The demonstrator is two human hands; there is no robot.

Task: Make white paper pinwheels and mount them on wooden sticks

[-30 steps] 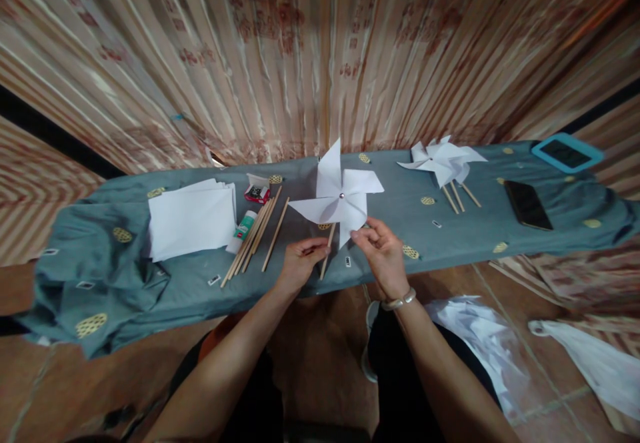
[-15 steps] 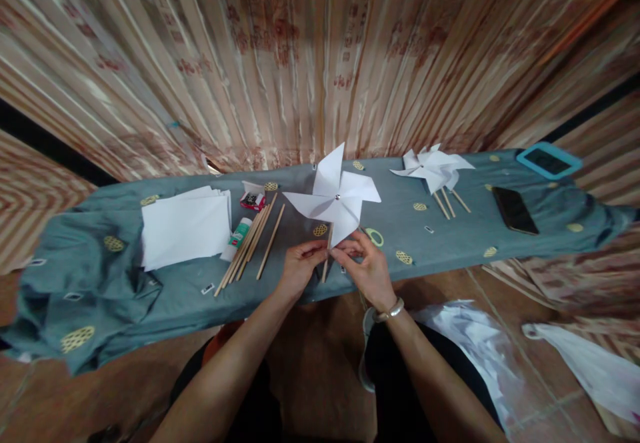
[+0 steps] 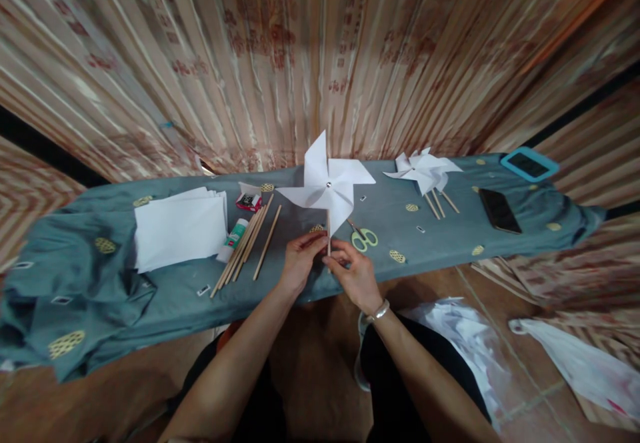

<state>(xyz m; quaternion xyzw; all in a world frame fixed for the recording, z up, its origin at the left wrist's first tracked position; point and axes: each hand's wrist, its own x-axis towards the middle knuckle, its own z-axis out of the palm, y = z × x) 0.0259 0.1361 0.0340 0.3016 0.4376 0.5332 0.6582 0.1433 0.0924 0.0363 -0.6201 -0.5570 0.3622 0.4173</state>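
A white paper pinwheel (image 3: 327,188) on a thin wooden stick stands upright above the near edge of the cloth-covered table (image 3: 165,289). My left hand (image 3: 300,261) and my right hand (image 3: 351,271) both pinch the stick just below the paper blades, fingers closed round it. A silver pin shows at the pinwheel's centre. Green-handled scissors (image 3: 365,236) lie just right of my hands.
A stack of white paper (image 3: 180,229), a glue tube (image 3: 233,236), a small red box (image 3: 249,200) and several wooden sticks (image 3: 250,243) lie to the left. Finished pinwheels (image 3: 424,171), a black phone (image 3: 495,210) and a blue-cased tablet (image 3: 529,163) lie to the right. White plastic bags sit on the floor.
My right hand moved left from the blade's edge onto the stick beside my left hand. The pinwheel was raised upright. The scissors came into sight.
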